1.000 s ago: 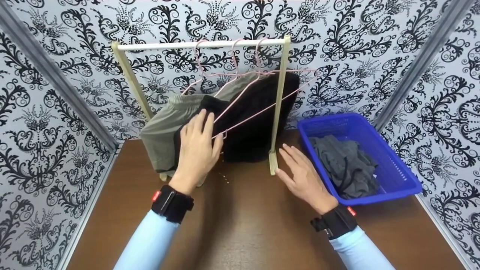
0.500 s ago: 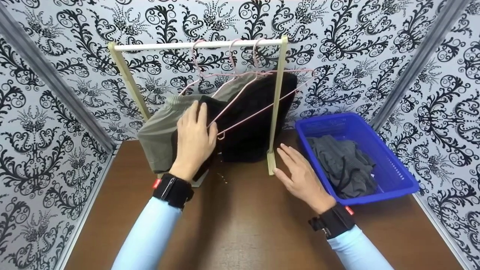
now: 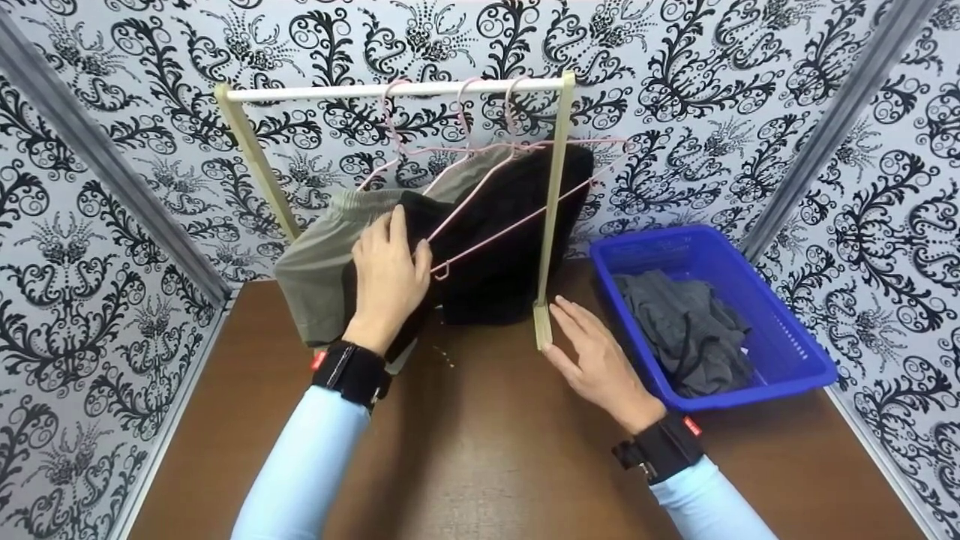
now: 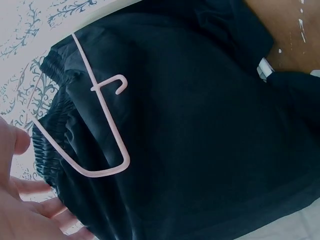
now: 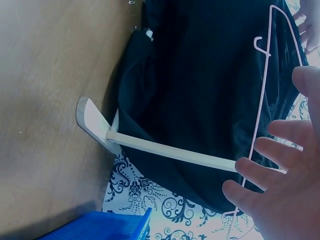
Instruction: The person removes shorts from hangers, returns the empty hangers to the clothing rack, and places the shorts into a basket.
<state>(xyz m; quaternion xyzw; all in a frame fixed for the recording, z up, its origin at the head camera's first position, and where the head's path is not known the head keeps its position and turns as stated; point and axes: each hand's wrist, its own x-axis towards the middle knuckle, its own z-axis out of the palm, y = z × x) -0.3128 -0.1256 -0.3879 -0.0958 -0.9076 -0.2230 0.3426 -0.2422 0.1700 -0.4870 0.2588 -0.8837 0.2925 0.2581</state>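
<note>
My left hand (image 3: 390, 270), its fingers extended, rests against the black garment (image 3: 487, 277) on the small clothes rack. A pink hanger (image 3: 517, 232) lies in front of that garment. In the left wrist view its bare end (image 4: 107, 172) and small hook cross the dark cloth, and my fingers reach the elastic waistband (image 4: 45, 150). Greyish-green shorts (image 3: 309, 277) hang to the left. My right hand (image 3: 600, 367) holds nothing, fingers spread beside the rack's right foot (image 3: 542, 326); in the right wrist view they overlap the hanger's wire.
A white bar (image 3: 315, 93) carries three pink hanger hooks between wooden posts (image 3: 556, 195). At right, a blue basket (image 3: 720, 401) contains a crumpled dark grey garment (image 3: 686, 330). Patterned walls (image 3: 750, 150) enclose the brown table (image 3: 495, 450).
My left hand has shifted slightly left and its fingers have drawn together a little. My right hand has moved slightly left and down, nearer the rack's foot. The hangers have barely moved.
</note>
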